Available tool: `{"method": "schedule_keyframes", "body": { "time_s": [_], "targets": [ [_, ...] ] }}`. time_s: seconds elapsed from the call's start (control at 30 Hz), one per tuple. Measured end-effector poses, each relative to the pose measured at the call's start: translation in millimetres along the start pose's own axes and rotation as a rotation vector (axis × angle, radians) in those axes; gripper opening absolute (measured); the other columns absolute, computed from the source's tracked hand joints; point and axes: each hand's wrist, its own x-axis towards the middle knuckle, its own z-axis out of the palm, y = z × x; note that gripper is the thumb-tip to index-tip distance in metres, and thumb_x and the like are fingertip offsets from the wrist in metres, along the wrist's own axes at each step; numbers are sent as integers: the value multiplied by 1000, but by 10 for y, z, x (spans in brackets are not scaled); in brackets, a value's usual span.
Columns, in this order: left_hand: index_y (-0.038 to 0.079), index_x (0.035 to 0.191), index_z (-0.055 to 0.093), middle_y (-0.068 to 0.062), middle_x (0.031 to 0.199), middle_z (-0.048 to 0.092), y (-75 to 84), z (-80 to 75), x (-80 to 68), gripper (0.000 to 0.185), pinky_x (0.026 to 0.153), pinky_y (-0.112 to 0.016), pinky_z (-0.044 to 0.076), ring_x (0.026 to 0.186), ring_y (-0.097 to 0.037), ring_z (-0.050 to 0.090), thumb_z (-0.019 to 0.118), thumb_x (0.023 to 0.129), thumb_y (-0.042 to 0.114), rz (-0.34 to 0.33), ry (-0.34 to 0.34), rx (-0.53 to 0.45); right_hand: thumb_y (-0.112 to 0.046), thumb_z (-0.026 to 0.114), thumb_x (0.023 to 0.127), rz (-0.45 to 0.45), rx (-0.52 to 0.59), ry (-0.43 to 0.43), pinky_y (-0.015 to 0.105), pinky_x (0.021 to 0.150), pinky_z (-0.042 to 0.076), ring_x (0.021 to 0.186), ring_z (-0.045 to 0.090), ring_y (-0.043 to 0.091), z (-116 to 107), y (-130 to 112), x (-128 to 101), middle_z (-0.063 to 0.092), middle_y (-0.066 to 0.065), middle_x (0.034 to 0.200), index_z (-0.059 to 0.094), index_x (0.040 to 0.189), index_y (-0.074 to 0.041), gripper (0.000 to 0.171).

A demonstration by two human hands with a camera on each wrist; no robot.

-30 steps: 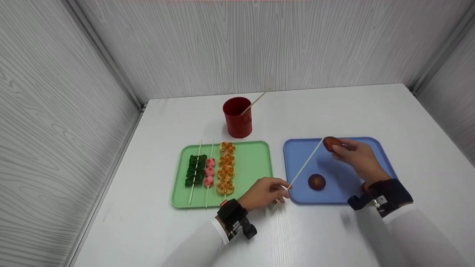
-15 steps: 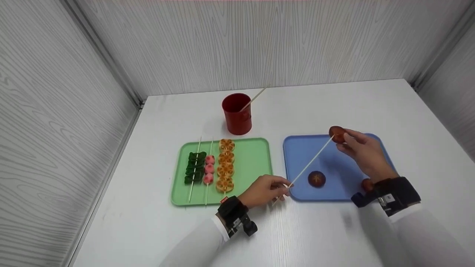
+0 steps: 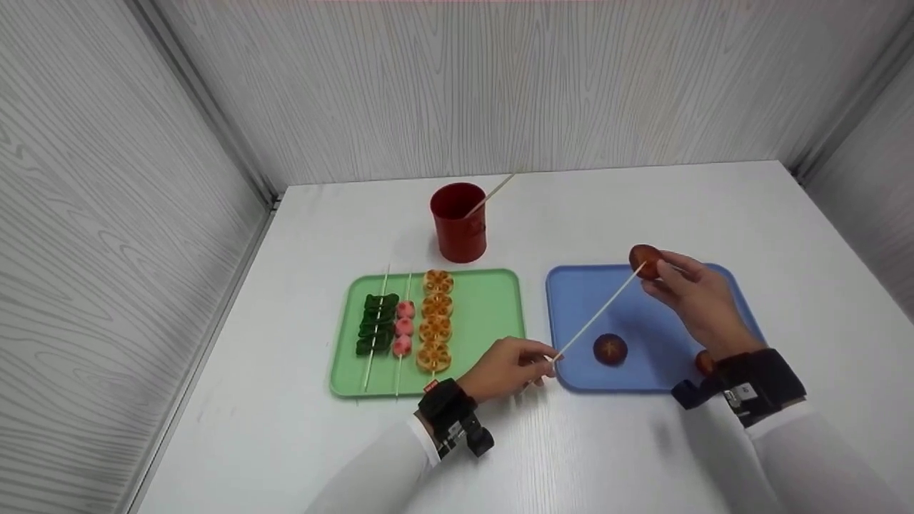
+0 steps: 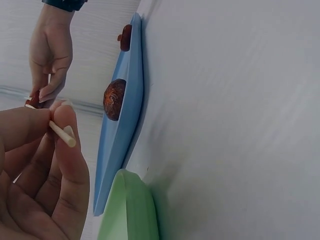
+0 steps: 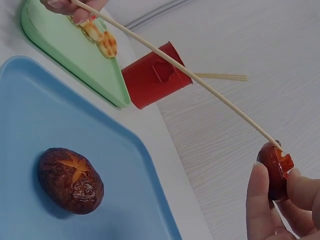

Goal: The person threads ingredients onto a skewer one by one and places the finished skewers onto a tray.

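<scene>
My left hand [image 3: 515, 365] pinches the near end of a thin wooden skewer [image 3: 598, 313] just off the blue tray's [image 3: 571, 285] left corner. The skewer slants up to the right, and its tip meets a brown mushroom [image 3: 643, 258] that my right hand [image 3: 689, 291] holds above the tray's far edge. In the right wrist view the skewer [image 5: 180, 70] tip touches the mushroom [image 5: 274, 169] held by my fingertips [image 5: 261, 200]. The left wrist view shows my thumb and finger [image 4: 70, 155] pinching the skewer end [image 4: 64, 134]. A second mushroom [image 3: 610, 348] lies on the blue tray, a third [image 3: 704, 361] by my right wrist.
A green tray [image 3: 493, 307] at the left holds three filled skewers: green pieces [image 3: 375, 327], pink pieces [image 3: 403, 328] and orange slices [image 3: 434, 321]. A red cup [image 3: 458, 221] with a skewer in it stands behind the trays. Grey walls close in the white table [image 3: 643, 200].
My right hand lifted the mushroom up and slightly right, off the tray's far edge, and the skewer tip followed it. My left hand stayed in place.
</scene>
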Motion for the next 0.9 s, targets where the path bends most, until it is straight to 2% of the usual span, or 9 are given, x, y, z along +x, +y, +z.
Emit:
{"method": "schedule_keyframes", "body": {
  "time_s": [0.13, 0.23, 0.37, 0.53, 0.73, 0.9],
  "targets": [
    [2, 116, 70, -18, 90, 72, -1, -17, 5, 24, 52, -16, 43, 67, -9, 63, 61, 95, 7, 7, 11, 4, -10, 64, 93, -37, 28, -14, 25, 84, 54, 88, 69, 16, 12, -6, 3, 64, 7, 103, 55, 121, -8, 30],
    [1, 116, 70, -17, 91, 72, 17, -26, 10, 24, 53, -16, 44, 66, -5, 63, 61, 94, 7, 9, 13, 6, -12, 65, 92, -40, -19, 7, 24, 83, 54, 89, 68, 14, 14, -19, 7, 62, 6, 107, 53, 125, -8, 35],
    [1, 116, 70, -17, 90, 72, 11, -21, 4, 24, 52, -16, 43, 70, -16, 67, 62, 94, 7, 10, 16, 22, -14, 66, 92, -35, -65, 15, 24, 84, 54, 91, 68, 14, 17, -7, 18, 60, 6, 110, 49, 130, -6, 43],
    [2, 117, 70, -18, 89, 72, -16, -14, -11, 24, 49, -16, 42, 77, -34, 68, 62, 95, 8, 2, 14, 20, -13, 66, 92, -34, -47, 13, 24, 84, 54, 91, 69, 14, 18, 11, 23, 61, 6, 110, 50, 126, -8, 38],
    [2, 117, 70, -17, 90, 72, -3, -27, -15, 24, 49, -17, 42, 74, -28, 67, 61, 96, 9, 4, 13, 23, -16, 68, 91, -28, -83, 35, 24, 84, 53, 92, 69, 13, 17, 4, 14, 58, 6, 114, 50, 126, -11, 40],
    [1, 117, 69, -18, 90, 72, 3, -28, -16, 24, 49, -17, 42, 75, -29, 67, 61, 95, 8, -1, 11, 19, -17, 69, 90, -52, -139, 25, 24, 83, 54, 91, 70, 13, 38, 37, -4, 63, 3, 110, 52, 129, -9, 43]
  ]
}}
